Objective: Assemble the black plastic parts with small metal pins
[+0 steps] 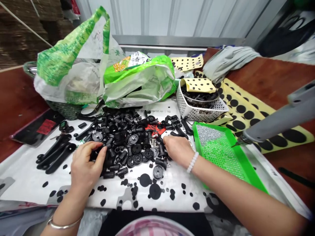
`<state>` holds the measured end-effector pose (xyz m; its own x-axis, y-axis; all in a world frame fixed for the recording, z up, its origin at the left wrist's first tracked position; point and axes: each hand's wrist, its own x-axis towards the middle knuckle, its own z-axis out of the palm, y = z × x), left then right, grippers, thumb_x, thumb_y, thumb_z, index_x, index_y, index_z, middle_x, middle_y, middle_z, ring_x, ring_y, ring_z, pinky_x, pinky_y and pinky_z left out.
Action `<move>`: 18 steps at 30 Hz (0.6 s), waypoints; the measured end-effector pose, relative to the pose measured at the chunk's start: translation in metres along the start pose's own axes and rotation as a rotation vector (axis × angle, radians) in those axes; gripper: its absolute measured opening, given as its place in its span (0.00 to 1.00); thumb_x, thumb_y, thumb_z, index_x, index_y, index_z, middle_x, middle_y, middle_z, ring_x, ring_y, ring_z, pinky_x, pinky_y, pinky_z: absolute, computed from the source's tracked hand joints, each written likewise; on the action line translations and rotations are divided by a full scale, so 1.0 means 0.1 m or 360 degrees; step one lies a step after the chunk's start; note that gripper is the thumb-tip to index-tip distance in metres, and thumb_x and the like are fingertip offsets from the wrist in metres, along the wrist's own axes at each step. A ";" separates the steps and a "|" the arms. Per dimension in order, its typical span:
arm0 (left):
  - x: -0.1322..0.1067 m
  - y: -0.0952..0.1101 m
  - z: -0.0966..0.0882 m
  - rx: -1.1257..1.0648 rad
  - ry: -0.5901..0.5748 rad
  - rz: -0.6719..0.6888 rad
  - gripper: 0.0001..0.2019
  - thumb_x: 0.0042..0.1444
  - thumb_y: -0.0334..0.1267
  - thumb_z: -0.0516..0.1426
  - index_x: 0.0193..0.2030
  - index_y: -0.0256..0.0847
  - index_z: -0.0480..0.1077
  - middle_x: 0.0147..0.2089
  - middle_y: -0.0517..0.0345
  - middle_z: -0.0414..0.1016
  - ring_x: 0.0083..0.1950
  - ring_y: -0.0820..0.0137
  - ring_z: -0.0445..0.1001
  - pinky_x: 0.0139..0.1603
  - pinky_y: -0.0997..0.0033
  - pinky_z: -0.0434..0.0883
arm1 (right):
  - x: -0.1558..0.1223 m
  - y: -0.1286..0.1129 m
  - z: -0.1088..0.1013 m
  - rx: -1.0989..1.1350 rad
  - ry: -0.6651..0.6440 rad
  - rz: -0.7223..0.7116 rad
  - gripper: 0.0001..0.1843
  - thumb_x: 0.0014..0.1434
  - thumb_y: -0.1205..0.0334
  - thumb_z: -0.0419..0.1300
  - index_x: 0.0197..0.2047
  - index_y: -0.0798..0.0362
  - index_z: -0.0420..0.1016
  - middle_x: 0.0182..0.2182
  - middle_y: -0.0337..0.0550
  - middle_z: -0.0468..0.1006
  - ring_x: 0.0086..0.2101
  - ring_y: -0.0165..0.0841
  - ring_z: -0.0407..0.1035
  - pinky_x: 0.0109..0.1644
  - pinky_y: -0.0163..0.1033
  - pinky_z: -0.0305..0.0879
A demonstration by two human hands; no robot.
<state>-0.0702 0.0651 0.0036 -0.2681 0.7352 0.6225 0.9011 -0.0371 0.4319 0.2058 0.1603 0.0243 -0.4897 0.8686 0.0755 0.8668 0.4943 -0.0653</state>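
A heap of small black plastic parts (119, 131) lies between my two hands, with short tubes and grey-black ridged discs mixed in. My left hand (86, 164) is at its near left edge, thumb and fingers curled around a dark part that they mostly hide. At the right edge of the heap, my right hand (178, 149) is closed, its fingertips down among the parts; what they grip is hidden. A ridged disc (157, 172) lies just in front of the heap. Several long black handles (57, 154) rest left of my left hand.
On the right, a green perforated tray (221, 154) holds small silvery pieces, with a grey powered screwdriver (278, 114) jutting in above. A white basket (201, 109) and plastic bags (140, 82) stand behind. Black dot stickers dot the white table cover (118, 200).
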 end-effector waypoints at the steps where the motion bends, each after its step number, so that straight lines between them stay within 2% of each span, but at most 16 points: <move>1: 0.00 0.00 0.00 -0.0015 0.0013 0.0030 0.08 0.56 0.41 0.56 0.39 0.41 0.69 0.41 0.50 0.72 0.45 0.60 0.71 0.52 0.56 0.66 | 0.01 -0.01 0.00 0.0004 -0.0010 0.0016 0.11 0.54 0.77 0.52 0.30 0.57 0.75 0.24 0.47 0.75 0.23 0.33 0.64 0.26 0.39 0.39; 5: -0.04 -0.02 -0.01 -0.0121 0.0146 -0.0008 0.06 0.56 0.38 0.56 0.39 0.40 0.70 0.45 0.51 0.72 0.48 0.62 0.71 0.55 0.60 0.67 | 0.02 0.00 -0.01 0.0042 -0.0053 0.0092 0.11 0.54 0.74 0.53 0.32 0.55 0.76 0.25 0.46 0.77 0.25 0.33 0.66 0.26 0.38 0.41; 8: -0.06 -0.05 -0.01 -0.0139 0.0339 -0.0055 0.07 0.56 0.39 0.56 0.37 0.38 0.71 0.44 0.51 0.73 0.48 0.60 0.72 0.55 0.58 0.67 | 0.02 0.04 -0.05 0.0077 -0.0102 0.0146 0.11 0.55 0.72 0.54 0.34 0.53 0.77 0.27 0.44 0.78 0.26 0.32 0.66 0.27 0.37 0.44; 11: -0.07 -0.02 0.00 -0.0123 0.0442 -0.0019 0.08 0.53 0.39 0.58 0.35 0.37 0.73 0.43 0.49 0.75 0.47 0.60 0.73 0.55 0.57 0.67 | 0.01 0.11 -0.11 0.0089 -0.0154 0.0189 0.11 0.55 0.70 0.55 0.35 0.51 0.78 0.30 0.43 0.79 0.28 0.32 0.67 0.29 0.37 0.47; 15: -0.07 0.06 0.00 -0.0099 0.0423 0.0082 0.08 0.51 0.40 0.59 0.34 0.37 0.74 0.43 0.46 0.76 0.45 0.57 0.74 0.53 0.54 0.68 | -0.01 0.12 -0.16 0.0053 -0.0209 0.0209 0.09 0.57 0.67 0.56 0.35 0.52 0.78 0.31 0.45 0.79 0.31 0.34 0.69 0.30 0.37 0.50; 18: -0.06 0.07 0.02 -0.0132 0.0372 0.0140 0.09 0.50 0.41 0.59 0.32 0.37 0.73 0.41 0.44 0.75 0.42 0.55 0.74 0.50 0.50 0.69 | 0.01 0.05 -0.14 0.0023 -0.0264 0.0165 0.07 0.59 0.65 0.57 0.36 0.54 0.76 0.32 0.45 0.78 0.33 0.34 0.70 0.34 0.37 0.58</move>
<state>-0.0621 0.0616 0.0015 -0.2698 0.5507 0.7899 0.8961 -0.1566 0.4153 0.2111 0.1632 0.0381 -0.4079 0.9078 -0.0976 0.9124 0.4015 -0.0788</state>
